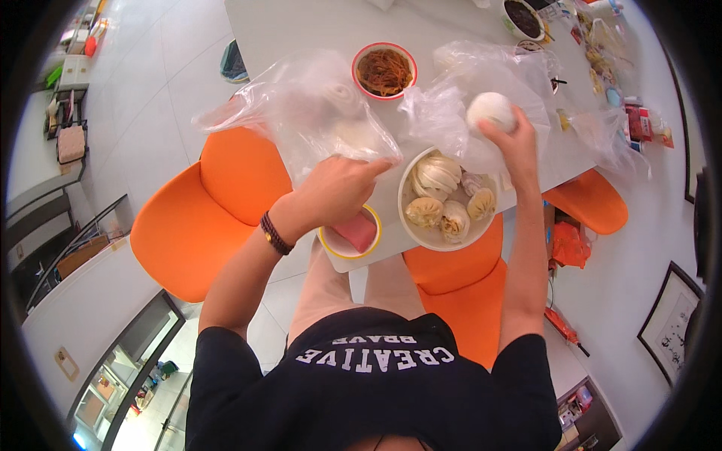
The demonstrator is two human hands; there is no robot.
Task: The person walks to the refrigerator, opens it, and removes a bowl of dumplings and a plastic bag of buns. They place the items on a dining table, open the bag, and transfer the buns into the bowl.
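My right hand (516,138) grips a round white steamed bun (491,113) above a clear plastic bag (451,127) at the right. With its fingers closed on the edge of another clear plastic bag (299,107), my left hand (344,189) is over the table's near part. Pale buns show through that bag. Between my arms stands a white round bowl (403,217) with several steamed buns (436,176), some pleated, one with its filling showing. Partly under my left hand is a yellow-rimmed bowl (379,237) that holds a pink block (358,231).
A red-rimmed bowl (416,70) of shredded brown food stands farther back on the white table (304,28). At the back right are a bowl of dark food (522,20) and packages. Orange chairs (197,208) flank the table's near end. A bin (232,62) stands left of it.
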